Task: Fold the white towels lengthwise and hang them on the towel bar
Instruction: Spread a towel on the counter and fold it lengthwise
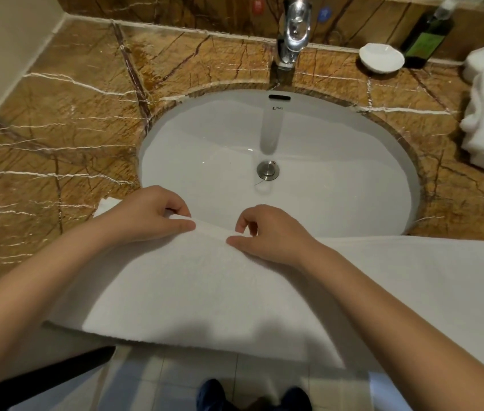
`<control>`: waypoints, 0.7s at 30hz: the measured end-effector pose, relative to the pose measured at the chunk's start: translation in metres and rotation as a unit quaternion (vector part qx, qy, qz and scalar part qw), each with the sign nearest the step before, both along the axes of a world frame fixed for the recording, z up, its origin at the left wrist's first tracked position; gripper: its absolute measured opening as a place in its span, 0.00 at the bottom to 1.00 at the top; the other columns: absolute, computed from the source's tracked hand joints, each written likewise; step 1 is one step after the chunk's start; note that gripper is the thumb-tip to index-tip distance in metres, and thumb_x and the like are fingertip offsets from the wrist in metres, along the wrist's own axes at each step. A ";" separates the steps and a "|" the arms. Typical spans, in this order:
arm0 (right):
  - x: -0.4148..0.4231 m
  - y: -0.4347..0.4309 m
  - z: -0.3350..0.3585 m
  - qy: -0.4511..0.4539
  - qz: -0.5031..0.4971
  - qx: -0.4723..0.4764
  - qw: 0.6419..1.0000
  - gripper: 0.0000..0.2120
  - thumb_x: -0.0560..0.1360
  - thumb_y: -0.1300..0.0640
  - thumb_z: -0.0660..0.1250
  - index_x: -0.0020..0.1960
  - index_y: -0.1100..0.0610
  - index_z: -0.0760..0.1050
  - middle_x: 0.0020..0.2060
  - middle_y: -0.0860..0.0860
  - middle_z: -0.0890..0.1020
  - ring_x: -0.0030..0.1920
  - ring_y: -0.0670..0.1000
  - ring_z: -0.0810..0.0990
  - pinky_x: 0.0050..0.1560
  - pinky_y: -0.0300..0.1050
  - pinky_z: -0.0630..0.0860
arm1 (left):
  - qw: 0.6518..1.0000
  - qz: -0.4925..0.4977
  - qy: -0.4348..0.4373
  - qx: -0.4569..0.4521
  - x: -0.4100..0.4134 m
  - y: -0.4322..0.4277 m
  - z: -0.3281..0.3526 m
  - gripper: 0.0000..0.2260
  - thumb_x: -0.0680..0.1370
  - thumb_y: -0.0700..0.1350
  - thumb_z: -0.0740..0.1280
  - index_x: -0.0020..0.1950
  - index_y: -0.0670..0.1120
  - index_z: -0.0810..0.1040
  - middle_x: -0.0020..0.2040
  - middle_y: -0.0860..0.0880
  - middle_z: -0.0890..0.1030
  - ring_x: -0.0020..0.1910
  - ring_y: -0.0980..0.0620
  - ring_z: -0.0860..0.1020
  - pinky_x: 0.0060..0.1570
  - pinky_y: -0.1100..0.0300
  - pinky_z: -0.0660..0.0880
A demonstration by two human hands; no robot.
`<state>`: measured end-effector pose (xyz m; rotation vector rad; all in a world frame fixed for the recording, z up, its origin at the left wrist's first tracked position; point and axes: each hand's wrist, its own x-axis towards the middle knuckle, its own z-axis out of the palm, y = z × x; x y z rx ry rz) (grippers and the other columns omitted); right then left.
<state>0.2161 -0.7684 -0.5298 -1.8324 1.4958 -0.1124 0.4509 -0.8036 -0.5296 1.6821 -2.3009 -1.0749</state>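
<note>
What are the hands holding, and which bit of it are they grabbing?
Both hold the white towel. The left hand and the right hand pinch its far edge, side by side, over the front of the sink.

- Warm indoor light from above; moderately bright, even.
- Glare on the chrome faucet [292,34]; its reflection streaks the sink [338,161].
- Soft shadow along the towel [205,292] near edge.
- Wide-angle bending at the borders; bottle [427,37] blurred.
</note>
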 end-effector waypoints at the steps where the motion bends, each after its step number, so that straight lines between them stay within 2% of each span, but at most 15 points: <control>1: -0.003 0.000 0.000 -0.010 0.002 -0.008 1.000 0.10 0.70 0.44 0.70 0.45 0.46 0.73 0.39 0.43 0.74 0.40 0.44 0.73 0.42 0.43 0.69 | 1.000 -0.003 -0.003 0.003 0.000 0.000 0.000 0.05 0.71 0.52 0.73 0.36 0.57 0.80 0.36 0.68 0.79 0.37 0.66 0.77 0.37 0.66 0.68; 3: -0.009 0.001 0.000 -0.025 0.008 -0.043 0.999 0.12 0.69 0.44 0.71 0.48 0.45 0.73 0.41 0.44 0.75 0.38 0.42 0.73 0.41 0.41 0.70 | 1.000 -0.002 -0.001 0.006 -0.001 0.000 0.002 0.07 0.69 0.59 0.70 0.35 0.57 0.79 0.37 0.69 0.79 0.39 0.66 0.77 0.38 0.65 0.69; 5: -0.014 0.000 -0.001 -0.037 0.019 -0.045 0.998 0.12 0.68 0.44 0.72 0.48 0.45 0.74 0.40 0.43 0.75 0.37 0.42 0.73 0.42 0.41 0.71 | 1.000 -0.006 0.014 0.001 0.000 0.002 0.004 0.13 0.64 0.66 0.64 0.39 0.59 0.80 0.40 0.66 0.80 0.41 0.61 0.79 0.44 0.58 0.75; 8: -0.017 -0.005 -0.004 -0.046 0.017 0.010 0.999 0.10 0.67 0.43 0.73 0.43 0.45 0.75 0.36 0.43 0.74 0.33 0.42 0.71 0.42 0.43 0.71 | 0.999 -0.010 0.048 -0.001 0.001 0.003 0.006 0.14 0.63 0.67 0.64 0.43 0.63 0.78 0.41 0.63 0.82 0.44 0.56 0.80 0.51 0.50 0.76; 12: -0.019 -0.011 0.002 -0.046 0.031 0.046 0.997 0.09 0.69 0.49 0.73 0.36 0.49 0.74 0.31 0.44 0.74 0.32 0.45 0.72 0.38 0.40 0.69 | 0.998 -0.010 0.059 0.003 0.001 0.002 0.007 0.14 0.62 0.67 0.64 0.42 0.63 0.79 0.40 0.64 0.82 0.42 0.60 0.80 0.50 0.52 0.77; 14: -0.019 -0.009 0.006 -0.052 0.037 0.021 0.998 0.07 0.72 0.52 0.71 0.39 0.51 0.74 0.37 0.44 0.76 0.39 0.49 0.76 0.41 0.40 0.71 | 0.998 0.004 0.058 0.002 0.001 0.003 0.006 0.15 0.61 0.68 0.64 0.39 0.62 0.80 0.39 0.64 0.82 0.41 0.61 0.80 0.48 0.55 0.77; 16: -0.017 -0.003 0.010 -0.019 0.052 -0.031 0.998 0.05 0.76 0.51 0.66 0.47 0.52 0.72 0.44 0.47 0.76 0.44 0.52 0.76 0.45 0.44 0.72 | 0.998 0.017 0.054 -0.005 0.001 0.004 0.004 0.16 0.60 0.68 0.65 0.34 0.58 0.80 0.38 0.64 0.81 0.39 0.62 0.79 0.45 0.57 0.76; 19: -0.014 0.007 0.014 0.076 0.060 -0.156 0.983 0.06 0.80 0.53 0.57 0.53 0.56 0.65 0.37 0.51 0.74 0.38 0.58 0.72 0.37 0.50 0.67 | 0.998 0.028 0.045 -0.017 0.001 0.003 0.001 0.17 0.59 0.70 0.64 0.34 0.58 0.79 0.36 0.62 0.81 0.36 0.59 0.78 0.39 0.57 0.75; 21: -0.015 0.009 0.010 0.109 0.034 -0.182 0.977 0.06 0.80 0.54 0.55 0.54 0.56 0.64 0.34 0.52 0.75 0.36 0.61 0.74 0.35 0.49 0.67 | 0.999 0.025 0.031 -0.022 0.001 0.003 0.000 0.17 0.59 0.70 0.63 0.33 0.59 0.78 0.35 0.62 0.81 0.34 0.59 0.77 0.38 0.56 0.73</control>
